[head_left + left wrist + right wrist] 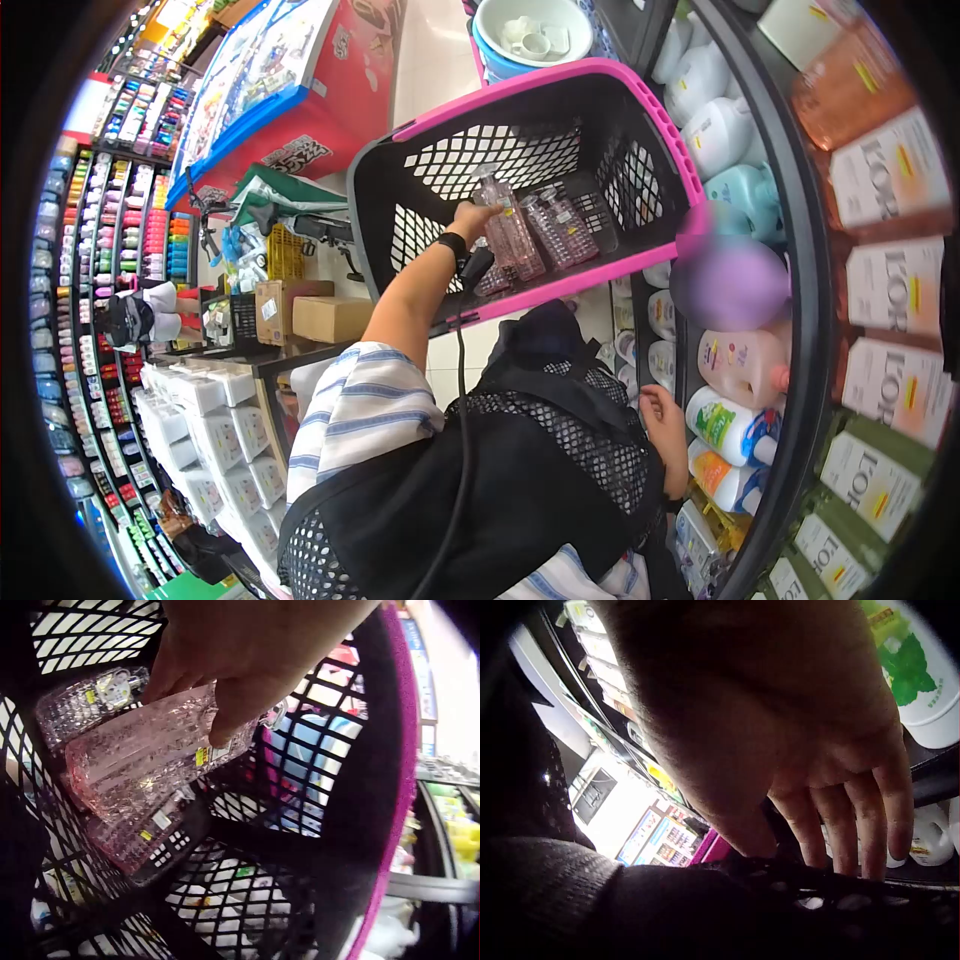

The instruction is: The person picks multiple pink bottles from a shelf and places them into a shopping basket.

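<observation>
My left hand (472,222) reaches into a black shopping basket (625,215) with a pink rim and grips a clear pink bottle (142,754) near its top. The bottle has a textured surface and a small yellow label, and it leans on its side. Beneath and beside it lie more clear pink bottles (565,228) of the same kind, partly covered by it in the left wrist view. My right hand (662,420) hangs by my side near the shelf, its fingers loosely curled around nothing. In the right wrist view its fingers (832,825) point downward.
At the right, a shelf holds several bottles, among them a pink one (740,368) and a white-green one (722,425). White and blue basins (570,22) stand beyond the basket. Cardboard boxes (330,319) and a red-blue freezer (320,95) are at the left.
</observation>
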Available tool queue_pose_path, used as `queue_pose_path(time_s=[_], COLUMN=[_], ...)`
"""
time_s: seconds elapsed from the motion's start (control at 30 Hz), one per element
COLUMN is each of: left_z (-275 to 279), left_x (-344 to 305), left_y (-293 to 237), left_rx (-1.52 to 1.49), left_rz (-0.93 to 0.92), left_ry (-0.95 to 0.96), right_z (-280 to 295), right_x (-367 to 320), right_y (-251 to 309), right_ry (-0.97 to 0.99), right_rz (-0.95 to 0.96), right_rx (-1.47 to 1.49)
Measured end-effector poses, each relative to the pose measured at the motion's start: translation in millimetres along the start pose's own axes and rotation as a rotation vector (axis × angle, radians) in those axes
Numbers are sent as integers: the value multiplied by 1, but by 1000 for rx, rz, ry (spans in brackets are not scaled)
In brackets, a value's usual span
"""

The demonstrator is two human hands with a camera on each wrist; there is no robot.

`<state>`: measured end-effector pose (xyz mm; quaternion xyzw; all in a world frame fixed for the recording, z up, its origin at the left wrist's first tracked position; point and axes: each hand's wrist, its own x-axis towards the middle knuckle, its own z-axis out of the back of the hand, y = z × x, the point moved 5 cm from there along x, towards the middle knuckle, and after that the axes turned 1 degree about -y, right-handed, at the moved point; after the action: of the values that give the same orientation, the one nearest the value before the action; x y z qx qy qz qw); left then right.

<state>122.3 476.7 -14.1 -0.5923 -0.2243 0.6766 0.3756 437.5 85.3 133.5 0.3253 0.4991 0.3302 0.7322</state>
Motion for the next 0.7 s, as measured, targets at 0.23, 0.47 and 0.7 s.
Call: queue_pose_path(time_s=[0.23,0.47,0.7], left_z=[-5,-23,-43], left_x=[97,104,104], left_y=[123,145,147], left_rx=[-32,35,-192], left_rz=[402,325,385], left_ry=[-77,-32,103], right_z=[-25,-44,-66], right_x=[13,-3,-9], right_y=[17,0,8], right_ry=[0,-48,-128], right_rz=[-179,-349,-317], right_rx=[-170,-167,-151])
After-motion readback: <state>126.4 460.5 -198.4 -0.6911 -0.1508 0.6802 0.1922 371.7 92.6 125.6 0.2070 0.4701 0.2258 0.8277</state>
